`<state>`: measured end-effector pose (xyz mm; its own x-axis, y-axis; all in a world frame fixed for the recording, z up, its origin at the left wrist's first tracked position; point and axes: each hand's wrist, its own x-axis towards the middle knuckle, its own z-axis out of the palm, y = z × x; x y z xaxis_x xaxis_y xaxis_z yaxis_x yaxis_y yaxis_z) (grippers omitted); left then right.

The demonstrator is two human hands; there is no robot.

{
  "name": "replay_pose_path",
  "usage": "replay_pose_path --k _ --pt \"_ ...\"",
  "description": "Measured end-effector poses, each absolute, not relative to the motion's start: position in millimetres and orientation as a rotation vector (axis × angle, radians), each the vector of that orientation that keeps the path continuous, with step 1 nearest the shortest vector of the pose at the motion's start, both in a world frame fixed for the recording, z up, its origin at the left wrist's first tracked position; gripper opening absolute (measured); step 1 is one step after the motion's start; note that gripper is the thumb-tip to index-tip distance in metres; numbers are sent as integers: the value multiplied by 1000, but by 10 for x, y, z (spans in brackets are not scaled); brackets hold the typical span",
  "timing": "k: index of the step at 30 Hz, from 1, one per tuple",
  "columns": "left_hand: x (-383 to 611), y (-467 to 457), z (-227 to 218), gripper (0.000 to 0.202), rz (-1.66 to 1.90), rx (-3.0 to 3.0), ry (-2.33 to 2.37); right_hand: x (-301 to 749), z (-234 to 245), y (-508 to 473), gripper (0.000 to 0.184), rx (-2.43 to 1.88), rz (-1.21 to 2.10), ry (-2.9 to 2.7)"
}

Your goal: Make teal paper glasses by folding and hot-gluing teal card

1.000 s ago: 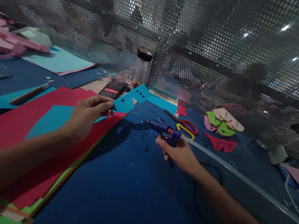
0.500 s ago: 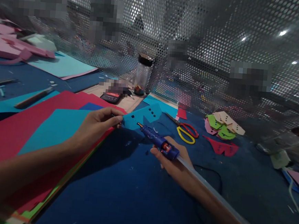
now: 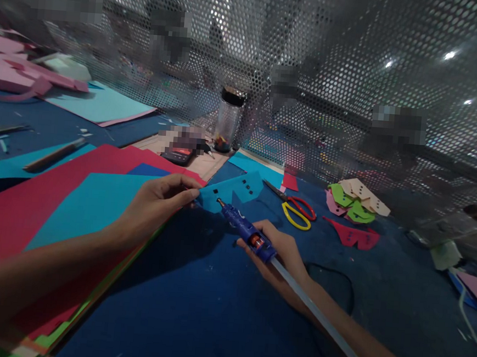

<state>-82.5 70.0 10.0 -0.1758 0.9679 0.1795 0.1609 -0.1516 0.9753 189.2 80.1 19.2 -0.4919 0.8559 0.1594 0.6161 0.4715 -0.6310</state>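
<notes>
**Craft bench, head view: glue gun nozzle at blue cut-out**

- Left hand [image 3: 158,202]: centre-left of the frame, forearm entering from lower left. Thumb and fingers pinched on the left edge of the blue cut-out, which is lifted off the table.
- Blue cut-out [image 3: 231,189]: centre of the frame, a light-blue paper shape with small dark square holes punched in it.
- Right hand [image 3: 280,253]: just right of centre, forearm entering from lower right. Fingers wrapped closed around the glue gun's grip.
- Glue gun [image 3: 245,231]: dark blue body, tilted toward upper left, nozzle tip touching the lower edge of the blue cut-out. A clear glue stick [image 3: 318,319] projects from its rear toward lower right, along the forearm.
- Blue table [image 3: 196,301]: fills the lower centre.
- Paper stack [image 3: 55,202]: left of the frame, red and light-blue sheets on top, green edges below.
- Scissors [image 3: 296,210]: right of the cut-out, one yellow and one red handle loop, lying flat.
- Cut shapes pile [image 3: 356,201]: right of centre, green, cream and pink pieces; a red shape [image 3: 355,235] just below it.
- Jar [image 3: 227,120]: upper centre, clear with dark lid, against the perforated metal screen [image 3: 354,72].
- Black cable [image 3: 338,277]: looped on the table beside the right wrist.
</notes>
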Motion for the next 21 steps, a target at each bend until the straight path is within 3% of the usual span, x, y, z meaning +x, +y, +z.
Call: replay_pose_path --k 10,21 --pt "-830 657 148 21 1336 1422 1404 1950 -81 903 14 -1040 469 -2262" --pt "-816 662 156 24 1329 1464 1427 1982 -226 938 20 -1007 469 -2277"
